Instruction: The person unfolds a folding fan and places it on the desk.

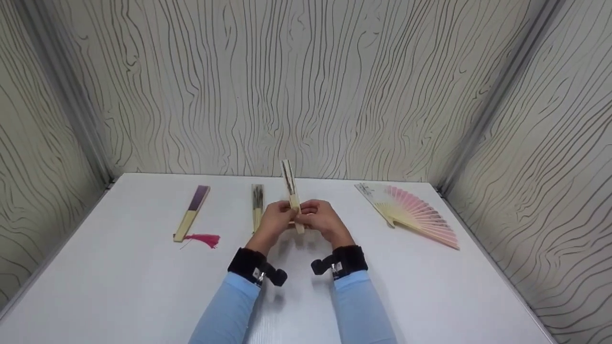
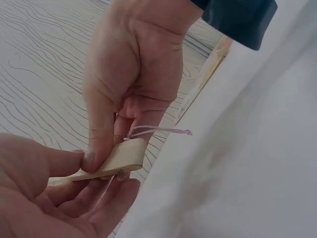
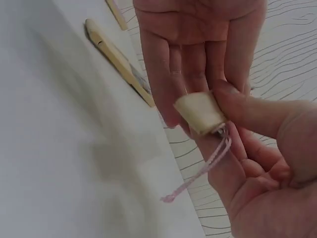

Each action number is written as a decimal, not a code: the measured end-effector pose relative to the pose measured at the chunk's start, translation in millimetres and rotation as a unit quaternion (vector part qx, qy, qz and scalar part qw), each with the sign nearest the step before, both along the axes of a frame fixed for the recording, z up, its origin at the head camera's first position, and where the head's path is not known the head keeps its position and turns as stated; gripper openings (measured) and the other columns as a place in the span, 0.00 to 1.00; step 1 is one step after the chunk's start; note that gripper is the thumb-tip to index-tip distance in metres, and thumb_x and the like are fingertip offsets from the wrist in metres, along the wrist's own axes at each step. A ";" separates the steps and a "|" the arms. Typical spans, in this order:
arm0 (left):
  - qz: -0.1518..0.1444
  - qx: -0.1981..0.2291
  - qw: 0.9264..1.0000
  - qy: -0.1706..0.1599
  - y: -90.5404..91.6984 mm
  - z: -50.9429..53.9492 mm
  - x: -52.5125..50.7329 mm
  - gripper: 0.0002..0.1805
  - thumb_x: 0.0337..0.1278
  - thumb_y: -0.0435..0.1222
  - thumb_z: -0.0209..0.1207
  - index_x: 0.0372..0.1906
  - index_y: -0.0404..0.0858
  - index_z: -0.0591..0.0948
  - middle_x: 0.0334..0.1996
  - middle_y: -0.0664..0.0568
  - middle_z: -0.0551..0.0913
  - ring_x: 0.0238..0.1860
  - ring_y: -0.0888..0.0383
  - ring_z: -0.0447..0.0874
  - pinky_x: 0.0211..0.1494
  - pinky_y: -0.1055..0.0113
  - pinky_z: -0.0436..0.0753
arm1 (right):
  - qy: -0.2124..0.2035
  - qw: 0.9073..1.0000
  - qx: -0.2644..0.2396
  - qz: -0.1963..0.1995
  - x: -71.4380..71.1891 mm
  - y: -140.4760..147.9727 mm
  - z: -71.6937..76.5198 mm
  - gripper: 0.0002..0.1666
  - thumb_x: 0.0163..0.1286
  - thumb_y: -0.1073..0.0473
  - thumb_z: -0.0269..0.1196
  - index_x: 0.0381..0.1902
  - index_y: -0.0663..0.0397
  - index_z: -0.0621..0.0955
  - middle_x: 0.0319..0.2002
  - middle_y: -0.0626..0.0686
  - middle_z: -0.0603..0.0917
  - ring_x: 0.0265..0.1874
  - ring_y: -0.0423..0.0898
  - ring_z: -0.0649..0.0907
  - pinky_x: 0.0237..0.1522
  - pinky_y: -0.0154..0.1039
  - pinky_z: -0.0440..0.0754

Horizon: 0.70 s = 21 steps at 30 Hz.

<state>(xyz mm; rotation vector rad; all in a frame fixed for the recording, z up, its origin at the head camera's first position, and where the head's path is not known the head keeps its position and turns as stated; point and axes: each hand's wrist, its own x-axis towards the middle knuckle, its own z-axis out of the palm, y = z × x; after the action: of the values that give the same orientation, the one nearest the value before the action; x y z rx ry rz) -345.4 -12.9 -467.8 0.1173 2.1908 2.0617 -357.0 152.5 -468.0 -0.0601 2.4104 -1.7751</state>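
Note:
Both hands hold a folded hand fan (image 1: 289, 179) above the middle of the table, nearly upright. My left hand (image 1: 275, 220) pinches its pale wooden lower part from the left. From the other side, my right hand (image 1: 327, 221) pinches the same part between thumb and fingers. In the left wrist view the fan's rounded base end (image 2: 128, 154) shows, with a thin pink cord loop (image 2: 161, 130) hanging from it. The right wrist view shows the cord loop (image 3: 198, 171) below the base as well. Its leaf looks white with dark marks.
Another folded fan (image 1: 257, 198) lies just behind my left hand. Farther left is a purple folded fan (image 1: 193, 212) with a pink tassel (image 1: 205, 239). At the right lies a spread pink fan (image 1: 420, 210). Wood-patterned panels (image 1: 296, 86) surround the white table (image 1: 119, 286).

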 end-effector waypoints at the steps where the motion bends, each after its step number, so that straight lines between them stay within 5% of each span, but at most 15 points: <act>1: 0.004 -0.004 1.000 0.004 -3.1 2.4 1.0 0.19 0.79 0.32 0.59 0.66 0.26 0.81 0.59 0.34 0.88 0.51 0.52 0.90 0.57 0.58 0.94 | 0.001 1.000 -0.002 0.018 0.7 0.4 1.3 0.17 0.69 0.64 0.75 0.54 0.60 0.85 0.47 0.55 0.90 0.43 0.45 0.89 0.46 0.37 0.92; 5: 0.005 -0.026 1.000 0.012 -15.3 13.4 6.9 0.14 0.76 0.33 0.65 0.58 0.30 0.87 0.54 0.38 0.90 0.47 0.55 0.91 0.54 0.59 0.95 | 0.015 0.997 0.013 0.075 4.3 3.1 5.8 0.13 0.69 0.62 0.76 0.47 0.56 0.85 0.43 0.51 0.86 0.42 0.46 0.89 0.50 0.42 0.95; 14: -0.018 -0.059 0.998 0.028 -36.5 32.9 17.6 0.12 0.73 0.31 0.67 0.55 0.31 0.89 0.52 0.41 0.91 0.52 0.51 0.93 0.60 0.57 0.94 | 0.026 0.987 0.074 0.141 15.3 -0.2 32.8 0.11 0.71 0.57 0.76 0.45 0.55 0.86 0.43 0.51 0.89 0.46 0.49 0.92 0.54 0.47 0.96; 21: -0.068 -0.063 0.994 0.052 -48.6 39.0 19.5 0.14 0.75 0.34 0.67 0.59 0.34 0.89 0.54 0.41 0.93 0.55 0.48 0.95 0.63 0.56 0.93 | 0.062 0.988 0.077 0.122 36.2 7.7 67.8 0.15 0.79 0.58 0.68 0.57 0.60 0.87 0.56 0.61 0.90 0.55 0.53 0.92 0.60 0.48 0.94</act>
<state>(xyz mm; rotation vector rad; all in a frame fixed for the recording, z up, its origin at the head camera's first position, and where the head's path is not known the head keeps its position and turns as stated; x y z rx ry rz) -325.8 -61.5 -428.9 0.3580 2.2954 1.8818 -320.7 160.2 -400.2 -0.4402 2.4895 -1.5145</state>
